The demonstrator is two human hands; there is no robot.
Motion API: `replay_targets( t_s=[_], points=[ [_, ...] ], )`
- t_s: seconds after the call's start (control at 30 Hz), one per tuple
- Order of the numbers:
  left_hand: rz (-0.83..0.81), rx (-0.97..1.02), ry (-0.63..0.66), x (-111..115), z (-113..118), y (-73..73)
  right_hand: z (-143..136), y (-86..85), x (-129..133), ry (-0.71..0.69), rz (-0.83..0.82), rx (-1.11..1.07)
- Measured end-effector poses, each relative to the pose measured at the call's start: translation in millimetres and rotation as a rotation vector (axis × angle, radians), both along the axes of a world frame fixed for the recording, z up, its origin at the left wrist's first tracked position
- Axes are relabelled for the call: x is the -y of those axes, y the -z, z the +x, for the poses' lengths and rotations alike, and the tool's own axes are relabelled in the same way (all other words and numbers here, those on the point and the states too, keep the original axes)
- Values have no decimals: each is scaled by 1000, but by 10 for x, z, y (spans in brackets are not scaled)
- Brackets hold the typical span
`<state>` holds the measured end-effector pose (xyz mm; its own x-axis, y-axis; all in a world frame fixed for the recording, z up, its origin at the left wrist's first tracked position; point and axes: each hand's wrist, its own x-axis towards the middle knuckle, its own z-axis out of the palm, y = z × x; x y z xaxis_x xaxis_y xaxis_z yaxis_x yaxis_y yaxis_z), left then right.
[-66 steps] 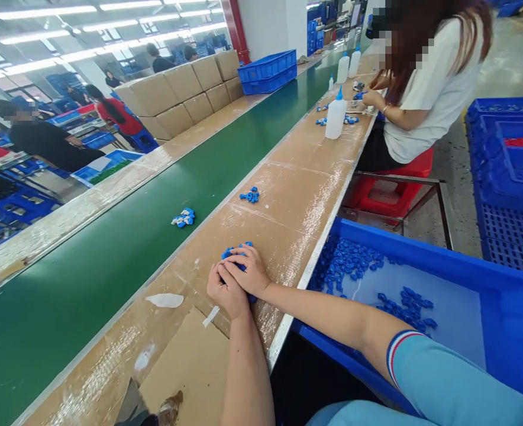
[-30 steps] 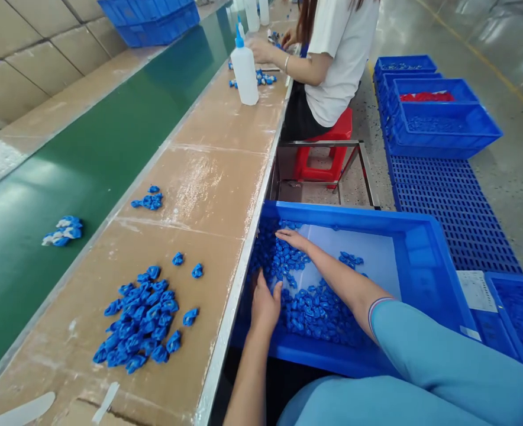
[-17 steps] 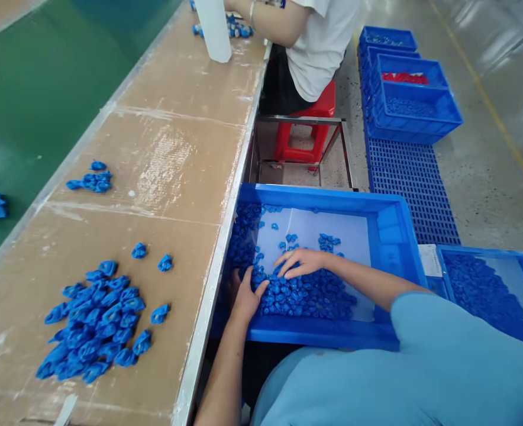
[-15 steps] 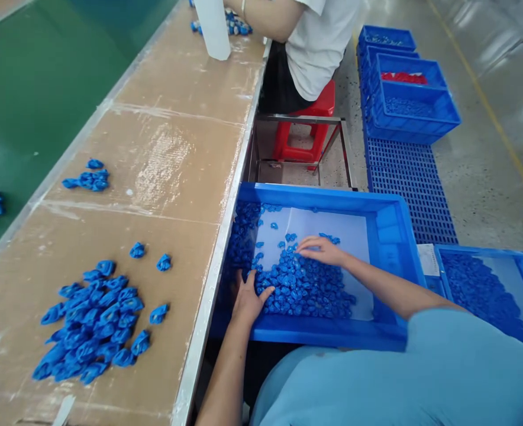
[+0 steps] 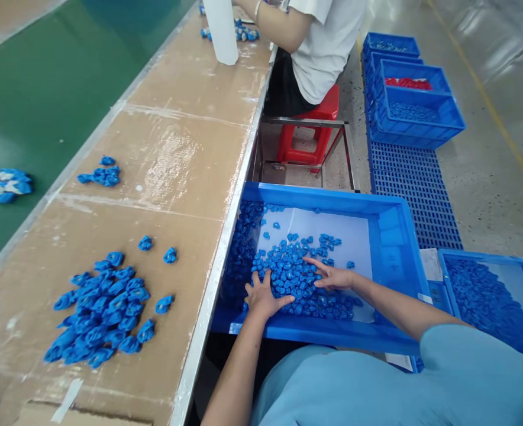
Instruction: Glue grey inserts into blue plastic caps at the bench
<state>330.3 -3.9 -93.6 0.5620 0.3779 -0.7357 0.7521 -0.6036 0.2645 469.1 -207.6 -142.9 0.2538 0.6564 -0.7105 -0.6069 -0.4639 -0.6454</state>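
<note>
Many small blue pieces (image 5: 294, 269), too small to name, lie heaped on a pale sheet (image 5: 354, 228) inside a large blue plastic bin (image 5: 390, 219). My left hand (image 5: 264, 296) rests on the near left part of the heap, fingers spread. Against the heap's right side is my right hand (image 5: 332, 276), its fingers stretched out and apart. Neither hand grips a piece. A darker mass of the same pieces (image 5: 239, 248) fills the bin's left end, partly in the table's shadow.
Left of the bin runs a cardboard-covered table (image 5: 181, 248) with a metal edge, bearing a pile of blue knotted pieces (image 5: 106, 310). A co-worker (image 5: 323, 47) sits ahead on a red stool (image 5: 308, 139). More blue bins (image 5: 421, 106) stand at right, beside another filled bin (image 5: 492, 302).
My left hand has moved right onto the heap. My right hand has come lower and nearer, its fingers opening apart. The heap has spread leftward and upward over the sheet.
</note>
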Motion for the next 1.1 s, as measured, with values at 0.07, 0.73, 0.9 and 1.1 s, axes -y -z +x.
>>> replay_targets(
  t_s=[0.07, 0.73, 0.9, 1.1],
  points=[
    [-8, 20, -61, 33, 25, 17, -50, 2, -203, 14, 54, -154],
    [219, 364, -532, 243, 232, -146, -755, 63, -1304, 618, 177, -393],
    [181, 511, -446, 341, 378, -396, -603, -96, -1167, 814, 231, -370],
    [164, 630, -359, 400, 428, -766, -511, -469, -1058, 852, 345, -303]
  ],
)
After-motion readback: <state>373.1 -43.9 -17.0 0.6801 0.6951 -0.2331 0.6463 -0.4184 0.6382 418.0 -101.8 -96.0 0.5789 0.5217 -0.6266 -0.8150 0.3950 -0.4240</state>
